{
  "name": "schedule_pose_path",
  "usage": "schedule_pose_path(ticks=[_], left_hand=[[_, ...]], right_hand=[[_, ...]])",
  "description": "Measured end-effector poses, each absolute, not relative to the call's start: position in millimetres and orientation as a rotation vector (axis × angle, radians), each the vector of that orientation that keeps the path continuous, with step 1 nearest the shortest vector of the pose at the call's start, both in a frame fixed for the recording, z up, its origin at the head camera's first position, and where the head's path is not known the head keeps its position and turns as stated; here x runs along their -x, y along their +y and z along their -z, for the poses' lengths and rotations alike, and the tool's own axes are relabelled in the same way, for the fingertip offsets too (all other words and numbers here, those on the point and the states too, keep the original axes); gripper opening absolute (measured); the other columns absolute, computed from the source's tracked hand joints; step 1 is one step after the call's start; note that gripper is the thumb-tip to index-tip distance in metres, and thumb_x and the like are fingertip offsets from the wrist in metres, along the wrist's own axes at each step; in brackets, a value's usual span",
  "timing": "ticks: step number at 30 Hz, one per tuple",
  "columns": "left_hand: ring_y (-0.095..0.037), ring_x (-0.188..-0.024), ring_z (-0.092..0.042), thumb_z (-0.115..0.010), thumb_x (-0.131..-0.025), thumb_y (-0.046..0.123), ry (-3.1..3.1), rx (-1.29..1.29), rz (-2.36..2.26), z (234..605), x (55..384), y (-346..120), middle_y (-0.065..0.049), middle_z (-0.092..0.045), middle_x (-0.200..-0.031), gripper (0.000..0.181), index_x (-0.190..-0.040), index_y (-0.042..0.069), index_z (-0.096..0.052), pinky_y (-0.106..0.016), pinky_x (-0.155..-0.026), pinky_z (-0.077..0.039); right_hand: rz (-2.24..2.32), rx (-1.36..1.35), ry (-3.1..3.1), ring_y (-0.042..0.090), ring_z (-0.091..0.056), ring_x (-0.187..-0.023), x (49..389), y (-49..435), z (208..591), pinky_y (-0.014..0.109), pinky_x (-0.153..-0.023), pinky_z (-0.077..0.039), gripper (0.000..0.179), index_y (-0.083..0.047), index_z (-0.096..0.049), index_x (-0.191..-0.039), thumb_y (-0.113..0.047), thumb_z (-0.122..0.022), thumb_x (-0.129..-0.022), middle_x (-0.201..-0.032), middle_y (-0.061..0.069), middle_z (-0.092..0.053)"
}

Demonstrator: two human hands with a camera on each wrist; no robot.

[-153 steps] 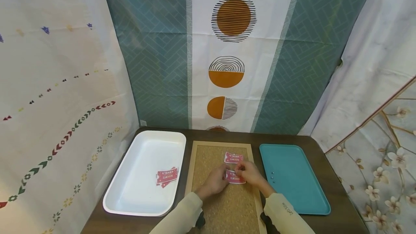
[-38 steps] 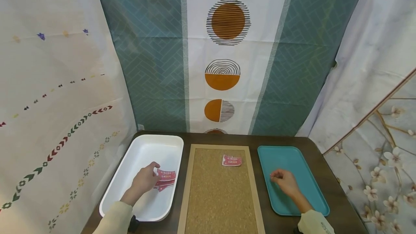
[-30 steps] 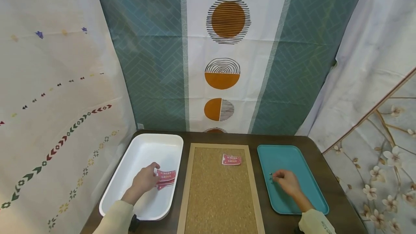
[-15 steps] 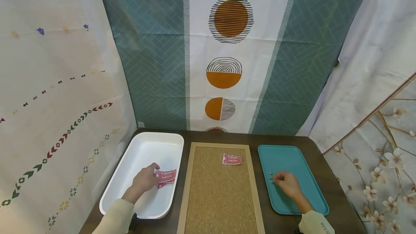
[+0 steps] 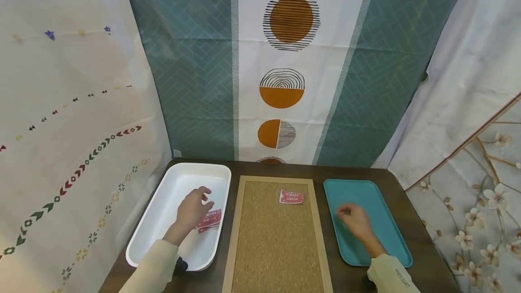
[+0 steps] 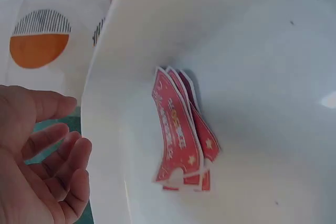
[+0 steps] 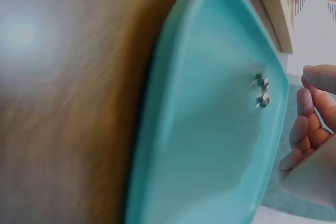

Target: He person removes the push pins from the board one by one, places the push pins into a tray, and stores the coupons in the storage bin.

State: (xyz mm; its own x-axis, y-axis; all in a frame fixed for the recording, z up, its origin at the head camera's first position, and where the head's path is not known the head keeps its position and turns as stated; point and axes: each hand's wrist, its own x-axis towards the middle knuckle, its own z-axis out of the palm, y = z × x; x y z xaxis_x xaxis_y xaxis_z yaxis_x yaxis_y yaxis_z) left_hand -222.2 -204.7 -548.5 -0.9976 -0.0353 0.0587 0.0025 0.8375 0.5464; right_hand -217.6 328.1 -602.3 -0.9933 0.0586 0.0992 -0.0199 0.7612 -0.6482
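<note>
Several red and white coupons (image 6: 176,124) lie in a fanned, overlapping stack inside the white tray (image 5: 163,207). My left hand (image 5: 191,209) hovers over that tray, fingers loosely bent and thumb apart, with nothing in its grasp. Part of the stack is hidden behind it in the head view. Another coupon (image 5: 291,196) is on the upper right of the cork board (image 5: 277,238). Over the left side of the teal tray (image 5: 378,211) is my right hand (image 5: 356,220), loosely curled, thumb tip near the index fingertip and nothing visible between them. Small shiny metal pins (image 7: 262,99) lie in that tray.
The board stands between the two trays on a dark wooden table (image 5: 252,168). A patterned curtain (image 5: 281,103) hangs behind the table, with more printed cloth (image 5: 81,148) at the left and a floral cloth (image 5: 480,220) at the right.
Earlier, both hands were at a lower coupon on the board; it has gone from there. Since then, my left hand has left the coupons in the white tray, and my right hand has risen from the pins.
</note>
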Motion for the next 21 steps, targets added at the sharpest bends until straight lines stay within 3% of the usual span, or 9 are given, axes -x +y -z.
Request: schedule_pose_path(ticks=[4,11,21], left_hand=[[-0.024,-0.081,-0.067,-0.083,-0.090,0.018,-2.911,0.010,0.920,542.2,231.6,-180.0,-0.011,-0.072,-0.100,0.037,-0.123,0.006,-0.070,-0.039,-0.068,-0.056],[-0.016,-0.071,-0.058,-0.079,-0.092,0.017,-2.871,0.120,1.032,535.6,244.9,-148.6,-0.006,-0.071,-0.096,0.035,-0.124,0.006,-0.069,-0.032,-0.059,-0.045],[-0.019,-0.076,-0.061,-0.077,-0.093,0.013,-2.848,0.127,1.111,533.4,257.2,-121.6,-0.006,-0.069,-0.093,0.034,-0.124,0.005,-0.070,-0.034,-0.063,-0.048]], right_hand=[[-1.057,0.005,-2.833,0.014,-0.056,-0.072,228.0,312.9,598.3,0.032,-0.065,-0.045,0.006,-0.006,-0.078,-0.093,-0.012,-0.079,-0.092,-0.086,0.005,-0.073],[-1.116,-0.050,-2.809,0.015,-0.056,-0.075,245.8,284.7,598.6,0.033,-0.067,-0.045,0.006,-0.007,-0.078,-0.092,-0.012,-0.078,-0.093,-0.086,0.004,-0.073],[-1.166,-0.093,-2.792,0.015,-0.056,-0.076,262.1,266.3,589.2,0.034,-0.069,-0.046,0.007,-0.003,-0.077,-0.093,-0.010,-0.077,-0.093,-0.085,0.005,-0.073]])
